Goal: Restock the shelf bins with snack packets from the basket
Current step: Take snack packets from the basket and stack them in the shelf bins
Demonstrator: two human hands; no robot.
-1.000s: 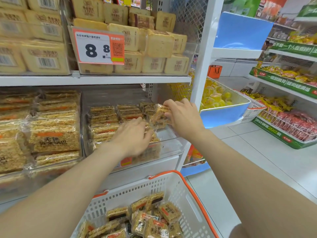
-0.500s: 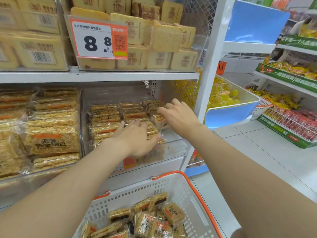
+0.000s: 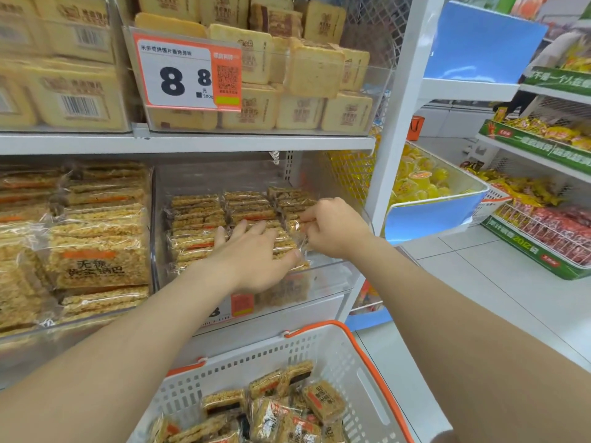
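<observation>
Left hand: my left hand (image 3: 256, 254) lies flat, fingers spread wide, pressing down on the front packets in the clear bin (image 3: 332, 276); it grips nothing that I can see.
Right hand: my right hand (image 3: 332, 228) is at the bin's right-hand column, fingers drawn narrow onto a snack packet (image 3: 295, 227) at the row's end; whether it pinches the packet or only nudges it, I cannot tell.
Task item, location: the packets in the bin (image 3: 224, 212) stand on edge in rows on the lower shelf; the remaining stock lies loose in the white basket (image 3: 367, 372) just below and in front of the bin.
Count, hands: two, both inside the bin.
Count, bin columns: three visible, running front to back; packets per column too tightly packed to count.
Count, basket packets: roughly ten in view (image 3: 278, 410); more may lie beneath or out of frame.
Count, bins on this shelf: two seen, the working bin and a neighbour of larger bags (image 3: 96, 251) to its left.
Risk one: in my judgement the upright rows could topple forward once my flat hand lifts, since that hand appears to brace them.
Risk two: the right column sits near the bin's side wall; a forced packet could crumple or ride up over its neighbours.
Risk three: the bin's front lip is low, so loosely seated front packets could slide over it toward the basket.
</observation>
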